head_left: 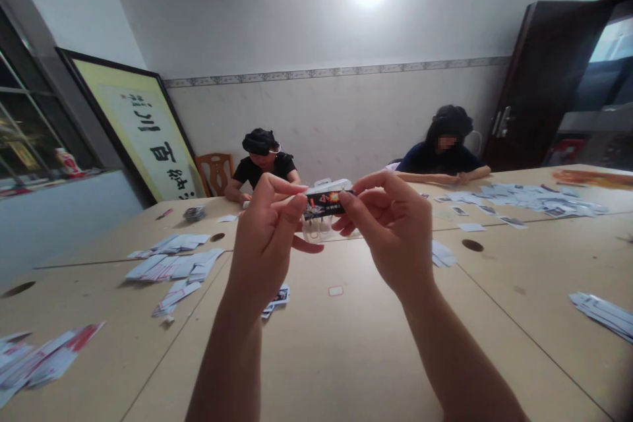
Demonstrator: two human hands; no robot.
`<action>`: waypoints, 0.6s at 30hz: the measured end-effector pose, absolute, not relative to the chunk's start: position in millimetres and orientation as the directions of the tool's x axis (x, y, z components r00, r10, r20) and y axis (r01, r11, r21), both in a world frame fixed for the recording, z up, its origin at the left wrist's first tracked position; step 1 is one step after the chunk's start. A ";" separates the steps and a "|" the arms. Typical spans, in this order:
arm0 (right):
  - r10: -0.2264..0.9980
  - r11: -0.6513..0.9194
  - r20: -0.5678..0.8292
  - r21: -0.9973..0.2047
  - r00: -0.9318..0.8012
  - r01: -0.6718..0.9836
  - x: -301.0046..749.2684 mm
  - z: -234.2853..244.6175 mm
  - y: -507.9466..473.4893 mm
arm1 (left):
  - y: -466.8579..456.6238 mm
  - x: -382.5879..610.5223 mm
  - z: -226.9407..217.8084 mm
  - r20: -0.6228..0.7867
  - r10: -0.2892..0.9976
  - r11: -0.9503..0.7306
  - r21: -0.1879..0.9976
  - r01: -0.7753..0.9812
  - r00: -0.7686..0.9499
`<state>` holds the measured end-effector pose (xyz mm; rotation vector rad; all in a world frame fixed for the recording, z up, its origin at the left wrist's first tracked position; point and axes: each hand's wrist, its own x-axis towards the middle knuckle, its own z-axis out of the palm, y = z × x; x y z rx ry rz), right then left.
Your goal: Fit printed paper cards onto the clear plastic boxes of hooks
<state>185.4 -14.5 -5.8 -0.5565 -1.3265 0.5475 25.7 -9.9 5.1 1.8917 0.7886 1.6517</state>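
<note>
Item: small dark printed strip (326, 205), set against a clear plastic case (316, 231). Both are held up above the table (341, 362), between the two hands. Whether the strip is fixed to the case or merely lies over it cannot be told.

Grip: left hand (264, 231) pinches the strip's left end, thumb on the printed face, index finger curled over the top; another finger extends under the case. Right hand (395, 231) has its thumb pressed at the right end, other fingers bent behind and below. Thumb and fingers of both hands are nearly closed on the piece, with no wide gap; contact on the far side is hidden.

Handling (judged): very light. Strip probably thin and bendable, liable to crease if pinched at mid-length. Case probably stiff but thin-walled, smooth enough to slip, and might dent or crack under a hard squeeze. Best hold: fingertips at the two short ends, light pressure, case supported from below.

Surroundings: on the table below, a small white label (335, 291) with a reddish border; beside the left forearm, a few printed cards (281, 295). Farther left, stacks of white paper slips (173, 267); far right, a spread of cards (524, 199). Across the table sit two co-workers, one at left (262, 165), one at right (440, 155).
</note>
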 end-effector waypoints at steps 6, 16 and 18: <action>0.706 0.708 0.699 -0.690 0.119 -0.151 186.8 -4.7 -12.5 | -12.1 25.9 5.0 0.707 0.703 -0.711 0.694 0.115 0.082; 0.670 0.736 0.721 -0.677 0.179 -0.030 183.8 -6.2 -12.5 | -9.1 26.5 4.1 0.661 0.747 -0.665 0.740 0.098 0.076; 0.651 0.746 0.736 -0.666 0.186 0.027 183.2 -6.9 -11.6 | -7.2 26.3 4.0 0.651 0.755 -0.656 0.749 0.093 0.078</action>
